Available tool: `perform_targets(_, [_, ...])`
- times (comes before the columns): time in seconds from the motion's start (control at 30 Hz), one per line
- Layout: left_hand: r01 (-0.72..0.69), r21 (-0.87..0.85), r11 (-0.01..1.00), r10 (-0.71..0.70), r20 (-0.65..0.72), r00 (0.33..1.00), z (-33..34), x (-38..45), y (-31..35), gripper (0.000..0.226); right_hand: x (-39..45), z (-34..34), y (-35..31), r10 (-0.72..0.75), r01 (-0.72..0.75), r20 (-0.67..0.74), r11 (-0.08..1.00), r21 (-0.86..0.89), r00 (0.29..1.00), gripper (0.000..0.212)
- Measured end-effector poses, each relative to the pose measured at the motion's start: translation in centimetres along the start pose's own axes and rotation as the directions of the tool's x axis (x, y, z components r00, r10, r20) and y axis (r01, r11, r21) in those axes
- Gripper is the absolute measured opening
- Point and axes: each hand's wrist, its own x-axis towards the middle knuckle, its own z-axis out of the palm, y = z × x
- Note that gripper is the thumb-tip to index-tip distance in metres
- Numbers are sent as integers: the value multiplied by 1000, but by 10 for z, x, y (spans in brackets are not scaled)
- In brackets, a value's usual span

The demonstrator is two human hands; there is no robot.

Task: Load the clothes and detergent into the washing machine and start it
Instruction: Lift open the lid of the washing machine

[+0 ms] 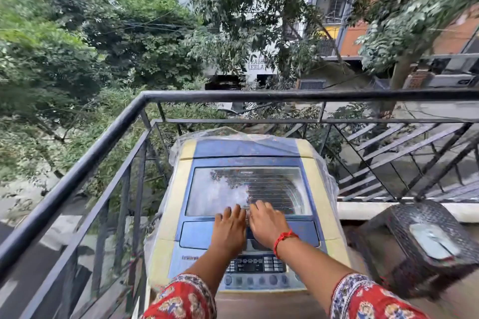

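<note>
A top-loading washing machine (318,189), cream and blue, stands on a balcony in front of me. Its glass lid (228,189) is down and reflects sky and trees. My left hand (229,228) and my right hand (267,223) lie side by side, palms down, on the lid's front edge, fingers spread flat on the glass. Neither hand holds anything. The control panel (256,264) with buttons lies under my forearms. No clothes or detergent show.
A black metal railing (85,160) runs along the left and far side of the balcony. Clear plastic sheeting (210,134) hangs behind and beside the machine. A dark wicker stool (388,235) with a grey object on it stands at right. Trees and buildings lie beyond.
</note>
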Motion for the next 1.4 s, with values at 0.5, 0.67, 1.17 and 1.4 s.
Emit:
perform_targets(0.5, [19, -117, 993, -10, 80, 997, 21, -22, 9, 51, -33, 26, 0, 47, -55, 160, 997, 48, 986, 39])
perform_targets(0.67, [25, -125, 992, -22, 22, 1000, 12, -17, 8, 57, -26, 14, 1, 65, -82, 153, 991, 108, 986, 43])
perform_targets(1.17, [72, -192, 979, -109, -190, 976, -46, 5, 1, 61, -5, -27, 7, 69, -47, -137, 986, 157, 988, 50])
perform_targets(1.4, [60, -207, 976, -101, -193, 976, -56, 6, 2, 60, -2, -33, 9, 33, -8, -190, 991, 131, 981, 50])
